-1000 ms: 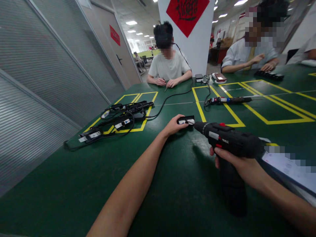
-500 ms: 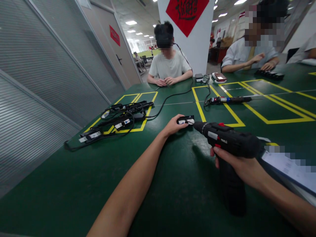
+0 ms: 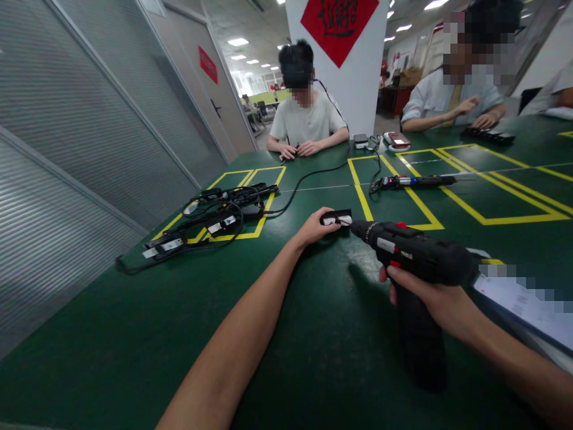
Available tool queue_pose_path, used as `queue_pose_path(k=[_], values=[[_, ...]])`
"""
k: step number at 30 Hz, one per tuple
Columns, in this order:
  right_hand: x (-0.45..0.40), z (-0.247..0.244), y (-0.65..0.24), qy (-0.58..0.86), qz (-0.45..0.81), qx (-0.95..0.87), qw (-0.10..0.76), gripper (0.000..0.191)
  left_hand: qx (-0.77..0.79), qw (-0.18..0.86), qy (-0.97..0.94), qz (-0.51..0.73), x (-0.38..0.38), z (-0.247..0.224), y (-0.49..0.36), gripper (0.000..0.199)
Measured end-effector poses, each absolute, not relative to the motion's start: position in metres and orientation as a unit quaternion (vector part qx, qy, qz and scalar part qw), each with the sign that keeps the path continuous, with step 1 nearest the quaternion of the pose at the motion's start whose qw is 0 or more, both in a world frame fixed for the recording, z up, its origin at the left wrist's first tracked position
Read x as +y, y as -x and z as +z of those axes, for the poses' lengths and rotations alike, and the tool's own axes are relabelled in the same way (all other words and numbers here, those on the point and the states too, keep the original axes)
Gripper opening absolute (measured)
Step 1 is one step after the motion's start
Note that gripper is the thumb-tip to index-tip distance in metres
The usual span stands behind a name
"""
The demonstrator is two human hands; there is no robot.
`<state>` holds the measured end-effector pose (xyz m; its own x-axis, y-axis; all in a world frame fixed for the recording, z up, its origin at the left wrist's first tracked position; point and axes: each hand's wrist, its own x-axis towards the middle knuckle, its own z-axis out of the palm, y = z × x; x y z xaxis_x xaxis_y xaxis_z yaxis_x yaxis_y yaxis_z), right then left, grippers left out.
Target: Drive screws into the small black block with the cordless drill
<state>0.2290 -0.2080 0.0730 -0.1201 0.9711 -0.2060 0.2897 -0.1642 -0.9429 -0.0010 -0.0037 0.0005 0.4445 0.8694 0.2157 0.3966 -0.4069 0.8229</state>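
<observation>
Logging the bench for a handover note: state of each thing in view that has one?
Left hand: closed around one end of the black-and-white part.
Black-and-white part: held at the table.
Right hand: wrapped around the drill's handle.
Drill: nose at the part; running or not, can't tell.
Cabled black units: lying in a tangle.
Slim tool: lying across yellow tape.
Door: looks shut.

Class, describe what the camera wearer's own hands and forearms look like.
The left hand and right hand wear no gloves. The left forearm and right forearm, bare to the picture's edge, show no sleeve, watch, bracelet or cable. Rings: too small to tell.
</observation>
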Motion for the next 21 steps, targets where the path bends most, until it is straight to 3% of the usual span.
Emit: queue_pose_path(k=[21], values=[[-0.2088, 0.0729, -0.2292, 0.574, 0.506, -0.547, 0.34, 0.026, 0.42, 0.362, -0.765, 0.328, -0.0053, 0.0017, 0.0002, 0.051]])
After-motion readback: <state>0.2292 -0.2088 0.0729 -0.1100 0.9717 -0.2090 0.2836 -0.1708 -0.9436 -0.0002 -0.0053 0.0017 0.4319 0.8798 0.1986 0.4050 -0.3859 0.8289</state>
